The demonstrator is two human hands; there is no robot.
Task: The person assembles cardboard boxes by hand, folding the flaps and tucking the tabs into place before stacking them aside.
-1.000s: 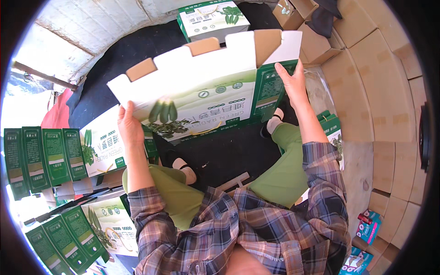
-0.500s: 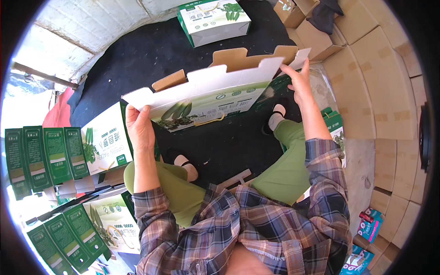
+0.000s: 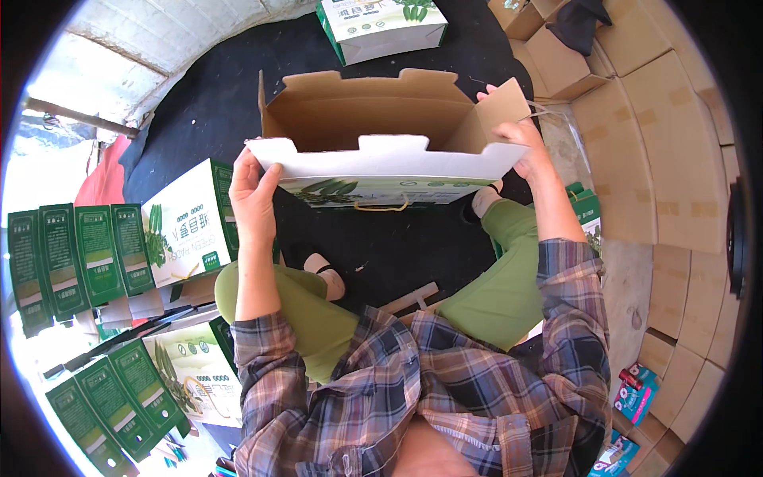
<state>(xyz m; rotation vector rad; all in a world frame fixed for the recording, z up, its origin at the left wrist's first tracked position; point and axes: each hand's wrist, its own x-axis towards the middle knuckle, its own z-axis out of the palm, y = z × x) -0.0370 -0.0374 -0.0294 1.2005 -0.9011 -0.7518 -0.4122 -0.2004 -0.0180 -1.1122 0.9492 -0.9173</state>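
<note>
"Green cardboard at the far left: arranged how?"

"Set in two rows, one below the other: an upper row of green-and-white printed cartons (image 3: 131, 246) and a lower row of green-and-white printed cartons (image 3: 115, 397). Just beyond the upper row, a patch of salmon-red cloth (image 3: 102, 176)."

"And next, going right?"

"Bare left hand (image 3: 254, 199), below a plaid sleeve. Pinching the near left corner of an open-topped cardboard carton (image 3: 393, 164), thumb against the white near flap."

"Carton placed where, exactly?"

"Midway, between both hands, over a black floor sheet (image 3: 397, 254). Brown inside, white and green outside, mouth upward, notched flaps along the near and far rims, yellow cord handle (image 3: 381, 208) on the near face. Touching the sheet or not: impossible to tell."

"Anything beyond?"

"Well apart, near the top edge, a closed white-and-green box (image 3: 388, 40), resting on the sheet."

"Then the right hand (image 3: 528, 151)?"

"Bare too, and closed around the carton's right end: thumb on the brown inner side, fingertips just showing past the end flap (image 3: 505, 107)."

"And farthest right?"

"Low down, blue-and-pink packets (image 3: 636, 397); beside and above those, taped brown cardboard boxes (image 3: 683, 151), stacked like a wall."
</note>
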